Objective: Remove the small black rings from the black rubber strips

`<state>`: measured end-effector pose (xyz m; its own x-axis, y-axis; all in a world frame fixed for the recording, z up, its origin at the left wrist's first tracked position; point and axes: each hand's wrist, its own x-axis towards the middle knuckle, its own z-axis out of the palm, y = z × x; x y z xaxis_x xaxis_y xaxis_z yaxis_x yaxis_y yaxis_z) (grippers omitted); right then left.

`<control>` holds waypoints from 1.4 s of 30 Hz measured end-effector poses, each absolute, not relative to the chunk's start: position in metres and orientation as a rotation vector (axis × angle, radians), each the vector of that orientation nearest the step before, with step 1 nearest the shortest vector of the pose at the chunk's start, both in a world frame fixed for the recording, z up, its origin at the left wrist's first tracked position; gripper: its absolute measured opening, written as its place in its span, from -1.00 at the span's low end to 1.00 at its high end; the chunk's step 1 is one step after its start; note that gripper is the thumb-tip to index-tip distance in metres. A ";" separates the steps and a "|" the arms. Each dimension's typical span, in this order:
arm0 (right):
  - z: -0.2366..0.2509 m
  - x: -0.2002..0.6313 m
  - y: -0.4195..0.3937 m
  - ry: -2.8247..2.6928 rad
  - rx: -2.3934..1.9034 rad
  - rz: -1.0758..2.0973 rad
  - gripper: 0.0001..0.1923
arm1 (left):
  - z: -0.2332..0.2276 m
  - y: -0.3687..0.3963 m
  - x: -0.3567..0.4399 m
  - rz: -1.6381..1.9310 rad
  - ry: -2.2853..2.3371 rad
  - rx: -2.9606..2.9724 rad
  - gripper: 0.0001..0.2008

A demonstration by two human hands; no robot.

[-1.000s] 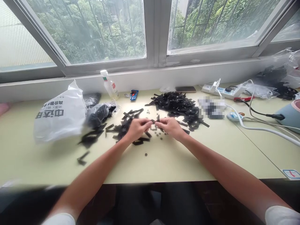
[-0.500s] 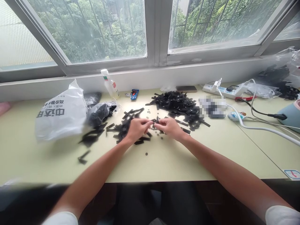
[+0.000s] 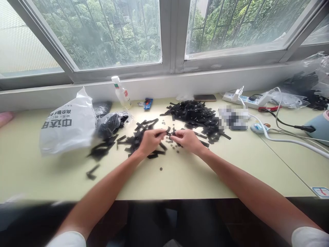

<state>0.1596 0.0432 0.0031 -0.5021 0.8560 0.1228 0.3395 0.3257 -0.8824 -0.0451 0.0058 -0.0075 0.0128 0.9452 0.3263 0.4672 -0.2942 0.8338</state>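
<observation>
My left hand point(image 3: 152, 140) and my right hand point(image 3: 187, 139) meet over the middle of the table, fingertips a little apart. Between them is a short black fabric strip point(image 3: 169, 132), pinched at its left by my left thumb and finger. The fingers of my right hand are closed on the strip's other side; a small end of black fabric sticks up there. Small dark round discs point(image 3: 173, 145) lie scattered just under the fingertips. Loose black strips point(image 3: 138, 132) spread beneath and behind my left hand. A larger heap of black strips point(image 3: 192, 113) lies beyond my right hand.
A white plastic bag point(image 3: 68, 127) and a clear bag of black pieces point(image 3: 109, 125) stand at left. Behind are a bottle point(image 3: 121, 92) and a phone point(image 3: 205, 98). A power strip point(image 3: 246, 100) with white cables point(image 3: 290, 140) occupies the right. One disc point(image 3: 161, 168) lies nearer the front edge.
My fingertips have shifted slightly on the black strip, and the left fingers are a little straighter and farther from the right ones. Both arms stay in nearly the same place.
</observation>
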 end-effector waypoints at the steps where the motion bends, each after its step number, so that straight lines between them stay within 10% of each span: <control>1: 0.003 0.160 0.044 -1.978 -1.047 1.139 -0.50 | -0.005 0.005 -0.046 1.237 1.454 1.807 -0.70; 12: -0.002 0.160 0.055 -1.405 -0.933 1.710 -0.57 | 0.022 0.010 -0.080 1.034 2.375 2.160 -0.61; 19: 0.001 0.152 0.040 -1.408 -0.824 1.782 -0.52 | 0.017 -0.008 -0.032 1.063 1.521 1.944 -0.64; 33: 0.004 0.150 0.036 -1.390 -0.838 1.804 -0.46 | 0.010 -0.005 -0.036 1.129 1.327 1.640 -0.62; 42: -0.004 0.155 0.043 -1.681 -1.045 0.907 -0.61 | 0.004 -0.005 -0.041 1.205 1.517 1.817 -0.69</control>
<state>0.1550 0.0427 -0.0038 -0.2078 0.9241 0.3207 0.2394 0.3659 -0.8993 -0.0407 -0.0049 0.0036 -0.0026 0.9479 0.3185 0.5249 -0.2697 0.8073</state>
